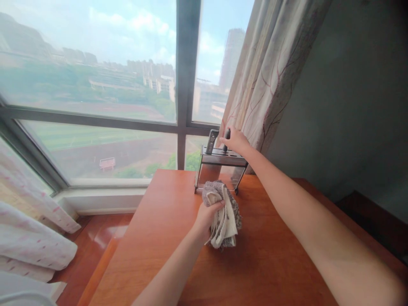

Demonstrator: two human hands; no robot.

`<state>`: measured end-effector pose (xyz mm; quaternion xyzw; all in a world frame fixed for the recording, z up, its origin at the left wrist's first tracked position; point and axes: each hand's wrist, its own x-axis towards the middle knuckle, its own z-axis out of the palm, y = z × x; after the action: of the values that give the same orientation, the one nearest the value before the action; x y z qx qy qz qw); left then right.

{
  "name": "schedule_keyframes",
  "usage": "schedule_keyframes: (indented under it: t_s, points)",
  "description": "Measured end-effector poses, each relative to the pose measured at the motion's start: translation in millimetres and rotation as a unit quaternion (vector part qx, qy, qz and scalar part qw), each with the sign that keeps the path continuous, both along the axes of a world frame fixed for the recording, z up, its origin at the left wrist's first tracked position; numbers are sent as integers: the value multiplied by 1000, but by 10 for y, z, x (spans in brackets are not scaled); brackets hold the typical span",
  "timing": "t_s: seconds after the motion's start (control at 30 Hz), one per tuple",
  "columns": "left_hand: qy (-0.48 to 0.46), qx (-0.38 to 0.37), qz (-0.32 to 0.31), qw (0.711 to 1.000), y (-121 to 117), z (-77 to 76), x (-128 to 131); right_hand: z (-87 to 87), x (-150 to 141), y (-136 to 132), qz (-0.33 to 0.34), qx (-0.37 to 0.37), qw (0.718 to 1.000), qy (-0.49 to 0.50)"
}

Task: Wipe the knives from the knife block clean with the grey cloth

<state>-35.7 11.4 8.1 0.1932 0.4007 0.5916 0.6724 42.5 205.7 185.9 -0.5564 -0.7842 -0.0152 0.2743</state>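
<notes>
A folded grey and cream cloth (228,216) is gripped in my left hand (207,216), above the table and in front of the knife block. The knife block (223,158) has a dark metal frame with see-through sides and stands toward the table's far end. My right hand (237,140) reaches to its top, fingers closed around the black handle of a knife (227,140). That knife's blade cannot be made out clearly. A second knife (211,142), with a black riveted handle, stands in the slot to the left.
The reddish-brown wooden table (153,238) reaches to a large window (95,85) with dark frames. A patterned curtain (270,72) hangs behind the knife block, and another curtain (28,229) is at the lower left. A dark wall (344,93) rises on the right.
</notes>
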Motion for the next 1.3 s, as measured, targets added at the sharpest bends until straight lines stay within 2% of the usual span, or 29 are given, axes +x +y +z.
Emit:
schedule_keyframes:
  t_s: [0.13,0.3,0.43,0.57,0.77,0.9,1.0,1.07,1.2,1.3]
  points:
    - [-2,-9,8,1000,13,7,-7,-53,-14,6,39,-33,998,46]
    - [5,7,-2,1000,1,22,-1,125,18,54,68,-30,995,65]
    - [-2,6,-6,1000,-7,29,4,457,93,170,88,-6,989,120]
    - [-7,-11,-10,1000,-11,37,13,905,192,206,83,6,983,164]
    - [-27,-30,-17,999,-15,49,21,1566,326,74,98,69,977,174]
    - [-59,-32,-16,998,-14,47,7,1807,425,-70,107,99,961,236]
    - [-81,-42,-14,996,-20,56,-5,1808,550,-270,155,130,938,280]
    - [-85,-39,-10,996,-24,70,-10,1714,662,-433,175,137,931,291]
    - [-114,-55,-14,992,-14,92,-21,1335,885,-772,217,145,920,294]
    - [-166,-53,-7,985,9,90,-34,969,991,-1033,184,141,912,338]
